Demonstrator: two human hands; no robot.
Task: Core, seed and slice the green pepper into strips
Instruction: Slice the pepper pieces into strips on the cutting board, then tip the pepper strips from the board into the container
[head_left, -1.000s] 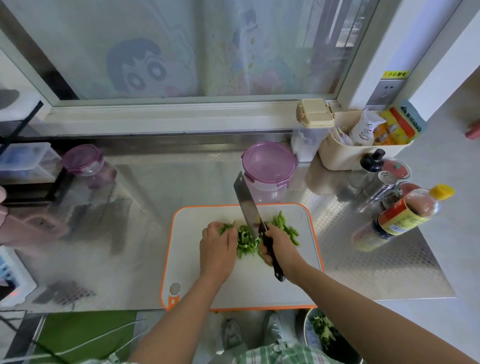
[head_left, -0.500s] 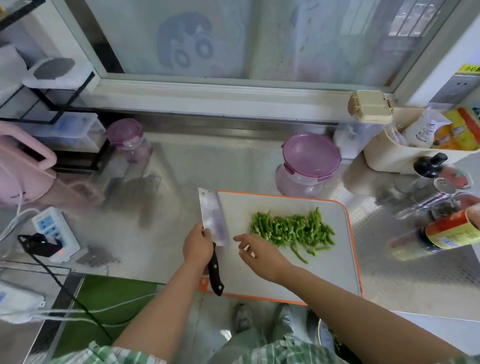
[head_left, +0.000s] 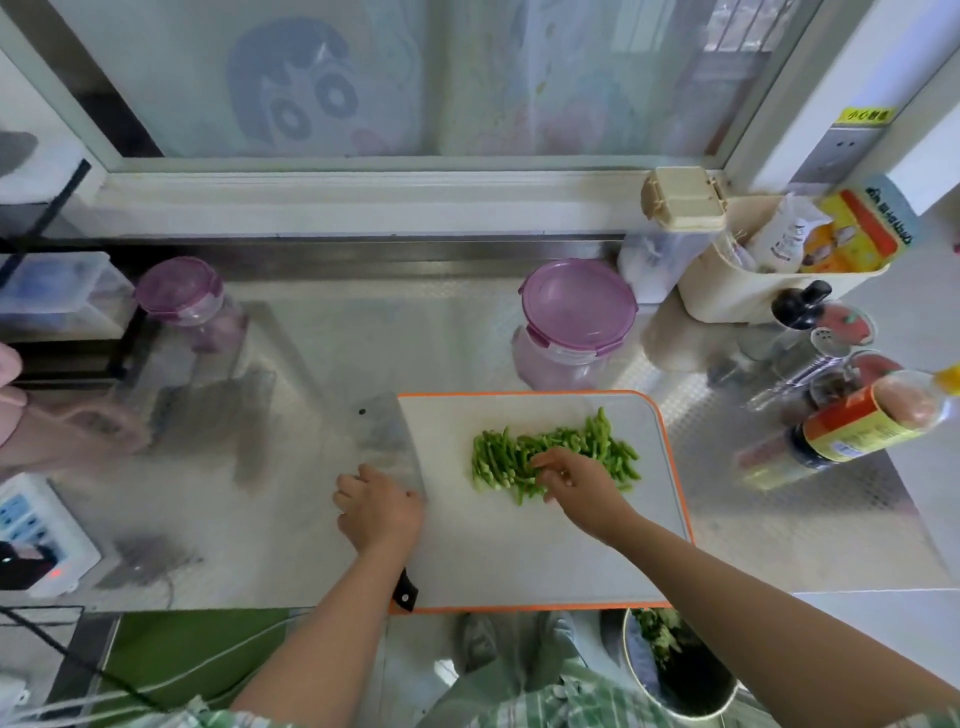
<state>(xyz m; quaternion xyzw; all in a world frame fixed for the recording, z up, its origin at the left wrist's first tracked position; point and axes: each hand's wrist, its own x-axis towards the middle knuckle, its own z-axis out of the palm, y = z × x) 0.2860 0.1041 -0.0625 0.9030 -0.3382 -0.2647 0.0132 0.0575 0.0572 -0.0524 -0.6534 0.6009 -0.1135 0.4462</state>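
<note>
Slicing apparently done: left hand (head_left: 376, 512) grips cleaver (head_left: 387, 436), frame centre; right hand (head_left: 576, 480), fingers relaxed, touches pepper strips (head_left: 597, 441); gathering them likely follows.

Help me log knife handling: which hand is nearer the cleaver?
Left. The left hand holds the cleaver by its handle at the cutting board's left edge; the right hand is apart from it, resting on the pepper strips mid-board.
</note>
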